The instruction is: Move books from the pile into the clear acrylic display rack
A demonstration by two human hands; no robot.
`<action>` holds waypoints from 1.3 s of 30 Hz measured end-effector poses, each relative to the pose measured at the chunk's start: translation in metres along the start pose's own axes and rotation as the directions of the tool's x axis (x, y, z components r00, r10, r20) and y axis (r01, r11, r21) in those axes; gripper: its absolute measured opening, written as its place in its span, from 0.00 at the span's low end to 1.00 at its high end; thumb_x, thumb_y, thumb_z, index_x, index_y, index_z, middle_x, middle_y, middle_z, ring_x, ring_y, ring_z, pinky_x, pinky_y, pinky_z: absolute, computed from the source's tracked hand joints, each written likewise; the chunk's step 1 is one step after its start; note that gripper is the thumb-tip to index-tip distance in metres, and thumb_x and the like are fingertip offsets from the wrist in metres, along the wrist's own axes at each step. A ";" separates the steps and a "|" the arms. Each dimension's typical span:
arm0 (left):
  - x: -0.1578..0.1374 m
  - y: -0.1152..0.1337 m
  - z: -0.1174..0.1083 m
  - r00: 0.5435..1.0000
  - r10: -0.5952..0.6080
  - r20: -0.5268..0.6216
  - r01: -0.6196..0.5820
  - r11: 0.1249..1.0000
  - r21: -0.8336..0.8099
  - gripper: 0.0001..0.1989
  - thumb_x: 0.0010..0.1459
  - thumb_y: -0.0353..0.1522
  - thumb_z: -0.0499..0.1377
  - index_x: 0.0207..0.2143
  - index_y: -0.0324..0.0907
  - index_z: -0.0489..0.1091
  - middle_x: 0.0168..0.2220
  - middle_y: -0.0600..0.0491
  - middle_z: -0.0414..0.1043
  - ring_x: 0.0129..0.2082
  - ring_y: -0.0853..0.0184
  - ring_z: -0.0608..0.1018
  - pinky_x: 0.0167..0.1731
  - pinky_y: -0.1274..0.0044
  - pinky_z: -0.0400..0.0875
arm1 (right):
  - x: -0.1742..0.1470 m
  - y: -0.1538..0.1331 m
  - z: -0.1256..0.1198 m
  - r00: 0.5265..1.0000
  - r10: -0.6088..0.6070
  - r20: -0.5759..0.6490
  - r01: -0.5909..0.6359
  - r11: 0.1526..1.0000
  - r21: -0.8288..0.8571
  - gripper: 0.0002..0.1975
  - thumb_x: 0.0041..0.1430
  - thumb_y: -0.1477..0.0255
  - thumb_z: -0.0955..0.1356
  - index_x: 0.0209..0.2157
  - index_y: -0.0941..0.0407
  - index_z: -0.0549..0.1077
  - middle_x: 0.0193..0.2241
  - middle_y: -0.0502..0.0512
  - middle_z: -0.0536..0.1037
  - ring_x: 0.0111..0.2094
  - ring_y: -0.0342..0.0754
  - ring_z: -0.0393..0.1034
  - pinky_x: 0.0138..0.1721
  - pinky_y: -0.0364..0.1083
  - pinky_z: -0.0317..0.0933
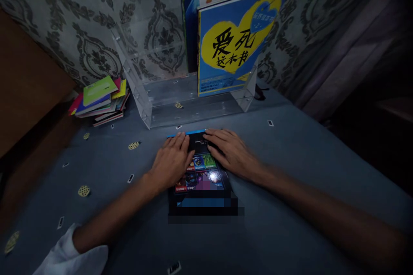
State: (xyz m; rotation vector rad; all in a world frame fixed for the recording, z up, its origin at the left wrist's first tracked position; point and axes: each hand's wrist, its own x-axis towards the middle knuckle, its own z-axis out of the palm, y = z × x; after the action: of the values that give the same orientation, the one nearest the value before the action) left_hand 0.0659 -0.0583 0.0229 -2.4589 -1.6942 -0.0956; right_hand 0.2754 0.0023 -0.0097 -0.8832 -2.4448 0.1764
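1. A black, rectangular, picture-covered book (200, 172) is laid flat on blue-grey printed cloth (274, 159), before a clear acrylic rack (137, 85).
2. Left hand (172, 159) is rested on its left side — fingers extended, unclenched.
3. Right hand (237, 154) is rested upper right — fingers likewise.

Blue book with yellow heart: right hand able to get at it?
Likely yes: the right hand lies on the black item, and nothing visible blocks the way to the blue book, whose cover shows largely unobstructed in the clear rack.
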 end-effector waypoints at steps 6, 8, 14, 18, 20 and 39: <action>-0.006 0.002 -0.007 0.991 -0.127 0.032 0.124 0.989 0.075 0.22 0.71 0.37 0.49 0.57 0.30 0.67 0.60 0.33 0.69 0.60 0.51 0.73 0.56 0.62 0.71 | 0.000 0.004 0.001 1.000 0.010 0.001 -0.010 0.998 0.056 0.18 0.67 0.71 0.61 0.54 0.57 0.73 0.56 0.64 0.76 0.58 0.58 0.70 0.60 0.65 0.61; -0.005 0.002 -0.007 0.993 -0.113 0.037 0.110 0.991 0.077 0.22 0.70 0.37 0.49 0.56 0.29 0.67 0.59 0.33 0.70 0.60 0.50 0.73 0.59 0.60 0.68 | 0.000 0.006 -0.001 1.000 0.018 -0.008 -0.017 0.994 0.111 0.19 0.67 0.71 0.61 0.55 0.56 0.73 0.56 0.64 0.76 0.58 0.57 0.69 0.60 0.64 0.61; 0.002 -0.009 0.002 0.999 0.036 0.014 -0.035 0.999 -0.028 0.22 0.71 0.33 0.45 0.61 0.31 0.63 0.64 0.36 0.64 0.64 0.54 0.68 0.62 0.59 0.64 | 0.004 0.014 -0.008 0.991 0.133 -0.007 -0.122 0.931 0.343 0.21 0.70 0.67 0.59 0.61 0.52 0.67 0.55 0.58 0.77 0.56 0.55 0.71 0.57 0.62 0.65; 0.013 -0.015 0.009 0.987 0.158 -0.029 -0.160 0.975 -0.157 0.22 0.71 0.33 0.45 0.63 0.37 0.61 0.66 0.42 0.62 0.66 0.59 0.65 0.64 0.60 0.61 | 0.007 0.019 -0.009 0.983 0.185 -0.005 -0.161 0.869 0.468 0.22 0.70 0.64 0.58 0.62 0.52 0.65 0.56 0.59 0.76 0.57 0.54 0.71 0.58 0.61 0.65; 0.021 -0.015 0.012 0.973 0.226 -0.046 -0.230 0.953 -0.198 0.22 0.71 0.32 0.45 0.64 0.39 0.60 0.66 0.43 0.61 0.67 0.61 0.63 0.66 0.61 0.58 | 0.007 0.021 -0.009 0.978 0.207 -0.010 -0.174 0.848 0.501 0.23 0.71 0.62 0.58 0.62 0.52 0.66 0.57 0.60 0.75 0.57 0.54 0.70 0.59 0.61 0.64; 0.024 0.005 -0.001 0.851 0.525 0.025 -0.489 0.808 -0.328 0.22 0.72 0.35 0.43 0.64 0.43 0.62 0.67 0.50 0.60 0.70 0.64 0.58 0.68 0.60 0.50 | 0.008 0.016 -0.013 0.980 0.198 -0.002 -0.176 0.877 0.447 0.21 0.71 0.63 0.58 0.60 0.53 0.68 0.58 0.58 0.74 0.58 0.54 0.70 0.58 0.58 0.64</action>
State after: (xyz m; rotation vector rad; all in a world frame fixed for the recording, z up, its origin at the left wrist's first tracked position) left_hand 0.0795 -0.0383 0.0271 -3.1252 -1.0488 -0.1694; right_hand 0.2859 0.0189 0.0007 -0.8949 -2.1371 0.7459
